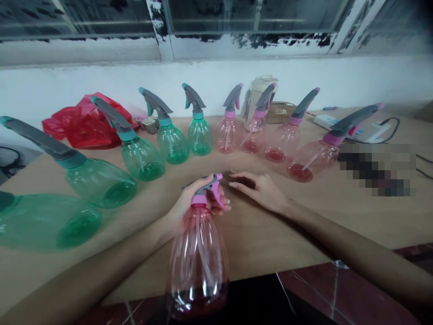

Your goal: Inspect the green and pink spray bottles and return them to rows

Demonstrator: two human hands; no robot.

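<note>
A clear pink spray bottle with a grey and pink trigger head is in my left hand, whose fingers wrap around the head and neck. Its base hangs near the front edge of the table, over my lap. Just right of the trigger, my right hand rests low over the table with its fingers stretched out and nothing in them. Several green spray bottles stand in an arc on the left. Several pink ones carry the arc on to the right.
A red plastic bag lies at the back left. Behind the pink bottles stand a beige container and a brown packet. A white power strip with cables sits at the right. A blurred dark patch covers something there.
</note>
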